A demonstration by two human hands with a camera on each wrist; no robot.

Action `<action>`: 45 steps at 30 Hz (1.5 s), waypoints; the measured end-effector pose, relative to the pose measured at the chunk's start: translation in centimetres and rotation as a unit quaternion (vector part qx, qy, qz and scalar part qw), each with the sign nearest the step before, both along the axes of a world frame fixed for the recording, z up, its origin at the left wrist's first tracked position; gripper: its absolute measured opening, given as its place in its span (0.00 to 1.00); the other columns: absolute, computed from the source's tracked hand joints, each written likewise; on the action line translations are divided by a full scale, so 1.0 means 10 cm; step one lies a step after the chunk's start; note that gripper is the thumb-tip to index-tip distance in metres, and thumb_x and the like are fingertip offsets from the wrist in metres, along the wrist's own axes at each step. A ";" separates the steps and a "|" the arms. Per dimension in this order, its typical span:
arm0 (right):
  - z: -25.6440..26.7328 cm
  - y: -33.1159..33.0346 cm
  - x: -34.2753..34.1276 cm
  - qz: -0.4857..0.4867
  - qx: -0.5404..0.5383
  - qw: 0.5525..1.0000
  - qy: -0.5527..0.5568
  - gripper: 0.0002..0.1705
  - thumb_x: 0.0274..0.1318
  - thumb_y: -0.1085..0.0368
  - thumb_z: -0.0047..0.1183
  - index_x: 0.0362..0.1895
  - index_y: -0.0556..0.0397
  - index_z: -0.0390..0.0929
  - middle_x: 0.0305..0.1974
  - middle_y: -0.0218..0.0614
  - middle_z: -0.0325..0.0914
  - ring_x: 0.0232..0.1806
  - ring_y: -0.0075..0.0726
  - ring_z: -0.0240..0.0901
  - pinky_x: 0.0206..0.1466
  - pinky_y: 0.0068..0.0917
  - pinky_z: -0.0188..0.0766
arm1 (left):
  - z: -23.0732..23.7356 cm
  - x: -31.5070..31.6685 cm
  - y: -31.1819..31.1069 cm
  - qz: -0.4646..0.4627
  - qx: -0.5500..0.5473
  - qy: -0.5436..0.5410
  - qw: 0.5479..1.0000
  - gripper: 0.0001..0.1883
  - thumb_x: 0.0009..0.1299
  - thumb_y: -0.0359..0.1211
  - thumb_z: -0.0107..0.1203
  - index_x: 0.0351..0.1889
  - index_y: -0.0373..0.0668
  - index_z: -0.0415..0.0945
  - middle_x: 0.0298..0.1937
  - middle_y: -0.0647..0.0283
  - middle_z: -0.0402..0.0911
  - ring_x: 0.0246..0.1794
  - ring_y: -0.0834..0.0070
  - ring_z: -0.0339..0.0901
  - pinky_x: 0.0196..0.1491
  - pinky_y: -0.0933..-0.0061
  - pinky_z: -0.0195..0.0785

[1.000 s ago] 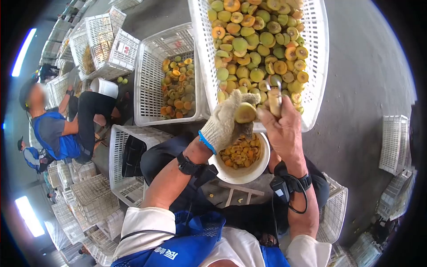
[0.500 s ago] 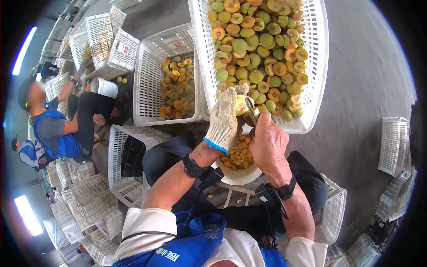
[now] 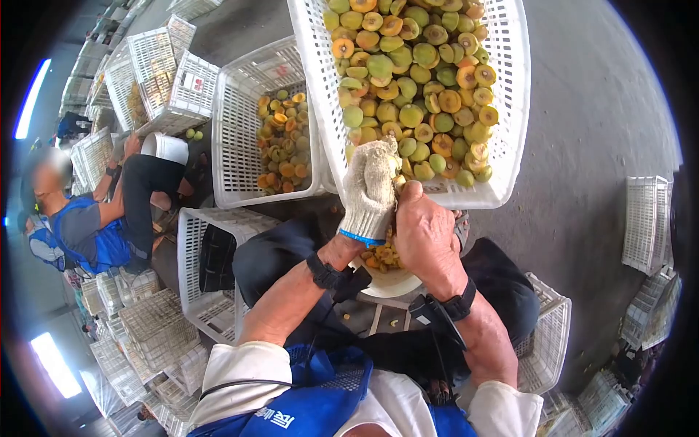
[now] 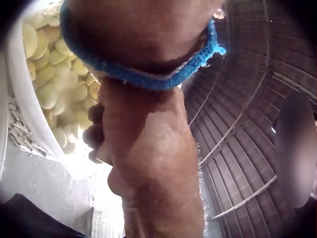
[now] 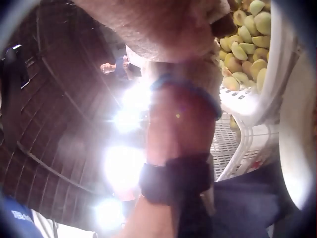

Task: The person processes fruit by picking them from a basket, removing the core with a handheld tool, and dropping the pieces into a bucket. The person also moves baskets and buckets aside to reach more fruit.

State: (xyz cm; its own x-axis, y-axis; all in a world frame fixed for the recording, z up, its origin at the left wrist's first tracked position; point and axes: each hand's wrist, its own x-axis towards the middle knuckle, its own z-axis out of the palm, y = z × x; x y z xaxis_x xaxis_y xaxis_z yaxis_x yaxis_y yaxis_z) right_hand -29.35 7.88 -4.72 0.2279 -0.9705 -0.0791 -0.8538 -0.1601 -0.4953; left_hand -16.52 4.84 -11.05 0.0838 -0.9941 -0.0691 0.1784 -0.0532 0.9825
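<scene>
Head view: a large white slatted plastic crate (image 3: pixel 512 109) holds a heap of green-and-orange halved fruits (image 3: pixel 411 114), many with their cut faces up. At the crate's near edge, the person's two hands meet. The left hand (image 3: pixel 370 191), in an off-white knitted glove with a bright blue cuff, has its fingers bent inward; I cannot tell what, if anything, they pinch. The right hand (image 3: pixel 428 231), bare, is curled, its thumb against a short tan handle-like piece (image 3: pixel 400 182) that shows between the hands; the rest of that piece is hidden. Just below the crate's near edge, under the hands, is a round white bucket (image 3: pixel 389 284) with yellow-orange fruit pieces (image 3: pixel 382 256) inside, partly covered by the hands.

Left of the big crate, just beside it, a second white slatted crate (image 3: pixel 240 138) holds more cut fruit (image 3: pixel 282 142). Below and left of the big crate lies a third white crate (image 3: pixel 195 273) with a black object (image 3: pixel 217 256) inside. Farther left of the big crate sits a person in a blue vest (image 3: pixel 84 222), near a plain white bucket (image 3: pixel 166 148). Right of the big crate, well apart, stand tall white crates (image 3: pixel 644 224).
</scene>
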 end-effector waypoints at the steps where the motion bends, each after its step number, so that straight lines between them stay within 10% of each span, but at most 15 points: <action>1: 0.00 0.01 -0.02 0.001 -0.012 1.000 -0.029 0.13 0.54 0.71 0.57 0.41 0.60 0.67 0.29 0.55 0.80 0.31 0.64 0.82 0.33 0.53 0.76 | 0.07 -0.02 -0.01 0.004 -0.027 -0.001 1.000 0.15 0.82 0.34 0.55 0.63 0.39 0.73 0.59 0.65 0.80 0.54 0.79 0.78 0.56 0.75 0.74; 14: -0.17 0.01 -0.12 0.010 0.041 0.985 -0.169 0.16 0.51 0.71 0.57 0.42 0.63 0.67 0.26 0.63 0.77 0.33 0.73 0.79 0.37 0.58 0.75 | -0.02 0.03 -0.04 -0.005 -0.058 0.010 0.998 0.13 0.83 0.36 0.51 0.59 0.38 0.74 0.58 0.62 0.82 0.52 0.78 0.78 0.54 0.74 0.74; 20: -0.10 -0.04 -0.11 0.031 0.050 0.998 -0.017 0.17 0.49 0.71 0.61 0.40 0.62 0.68 0.27 0.59 0.80 0.32 0.70 0.81 0.36 0.54 0.78 | 0.07 0.03 -0.03 -0.028 -0.021 -0.037 0.999 0.11 0.83 0.33 0.50 0.59 0.41 0.74 0.55 0.65 0.81 0.50 0.80 0.77 0.51 0.76 0.74; 39: -0.28 -0.01 -0.08 0.036 0.004 0.998 -0.042 0.11 0.53 0.73 0.55 0.40 0.61 0.69 0.25 0.54 0.80 0.29 0.65 0.82 0.31 0.53 0.77 | -0.01 0.05 -0.01 -0.014 -0.067 -0.150 0.986 0.12 0.80 0.34 0.52 0.56 0.37 0.76 0.51 0.61 0.84 0.48 0.73 0.80 0.53 0.70 0.74; 45: -0.12 -0.01 -0.10 0.023 0.013 1.000 -0.012 0.13 0.58 0.71 0.53 0.45 0.59 0.68 0.36 0.55 0.81 0.35 0.63 0.83 0.38 0.53 0.77 | -0.02 0.13 -0.15 -0.052 0.061 0.058 0.995 0.22 0.87 0.47 0.43 0.54 0.38 0.81 0.42 0.62 0.86 0.42 0.77 0.83 0.45 0.72 0.79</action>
State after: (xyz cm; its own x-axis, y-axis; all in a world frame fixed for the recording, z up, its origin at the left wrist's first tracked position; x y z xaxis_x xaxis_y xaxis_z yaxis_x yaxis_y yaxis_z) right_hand -30.38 7.80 -5.93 0.2737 -0.9567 -0.0985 -0.8341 -0.1851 -0.5197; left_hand -15.18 3.38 -11.30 -0.0352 -0.9805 -0.1934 0.2775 -0.1955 0.9406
